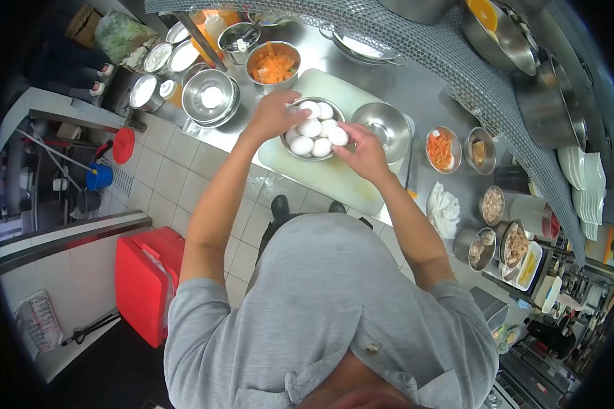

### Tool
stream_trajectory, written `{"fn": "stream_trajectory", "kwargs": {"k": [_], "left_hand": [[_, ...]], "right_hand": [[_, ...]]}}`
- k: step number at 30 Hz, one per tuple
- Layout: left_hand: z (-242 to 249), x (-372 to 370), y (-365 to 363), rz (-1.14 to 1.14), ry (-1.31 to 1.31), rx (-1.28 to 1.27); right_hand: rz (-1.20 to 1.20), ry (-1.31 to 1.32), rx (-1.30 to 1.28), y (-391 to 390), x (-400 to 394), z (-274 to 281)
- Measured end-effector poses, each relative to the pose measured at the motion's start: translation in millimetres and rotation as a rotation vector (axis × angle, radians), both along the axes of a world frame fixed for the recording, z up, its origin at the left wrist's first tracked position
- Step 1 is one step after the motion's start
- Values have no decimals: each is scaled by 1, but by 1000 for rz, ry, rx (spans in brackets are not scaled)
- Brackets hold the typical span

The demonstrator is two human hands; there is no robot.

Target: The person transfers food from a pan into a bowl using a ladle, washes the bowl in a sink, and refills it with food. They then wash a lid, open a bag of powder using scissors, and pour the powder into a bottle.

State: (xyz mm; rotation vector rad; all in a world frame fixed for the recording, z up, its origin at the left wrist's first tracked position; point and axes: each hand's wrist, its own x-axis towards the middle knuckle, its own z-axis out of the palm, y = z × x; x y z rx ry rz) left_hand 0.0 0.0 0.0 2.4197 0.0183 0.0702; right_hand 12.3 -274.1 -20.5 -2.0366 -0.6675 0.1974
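Note:
White eggs (310, 128) fill a steel bowl (310, 157) on the pale cutting board (300, 172). My left hand (274, 114) reaches over the bowl's left rim, thumb and fingers around an egg (310, 109) at the top of the pile. At the right side of the bowl, my right hand (363, 151) pinches another egg (338, 136) between thumb and fingers. Beside it on the board is a second steel bowl (387, 129) with a shiny bare inside.
Stacked steel bowls (210, 99) and a bowl of orange pieces (273, 65) stand to the left. Rightward are a bowl of orange strips (443, 149), a white cloth (443, 210) and several food bowls. A mesh-covered shelf (450, 71) overhangs the counter's far side.

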Motion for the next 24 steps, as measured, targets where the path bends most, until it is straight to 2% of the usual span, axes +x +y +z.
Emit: {"fn": "stream_trajectory", "kwargs": {"k": [2,5,6,9,10,12,15,18,21,24], "left_hand": [[-9,-12,11,130,-33,-113],[-41,-35,44,122,23,-141],[-40,-42,44,99,112,-166],[-34,-54,29,138,436,-315],[-31,-55,25,141,491,-356],[-38,-57,18,153,524,-545],[-46,-57,14,184,575,-739],[-47,-51,9,246,593,-836],[-64,-41,14,240,610,-883],[-67,-45,9,271,498,-920]], "right_hand": [[-73,15,31,1,3,-2],[-163,-85,13,17,18,2],[-133,-81,-63,19,24,6],[30,-150,-37,19,45,2],[45,-85,-23,18,50,1],[81,54,-1,18,54,6],[45,340,-204,18,48,29],[59,335,-117,14,47,21],[28,199,-127,13,53,5],[43,279,-17,18,48,7]]}}
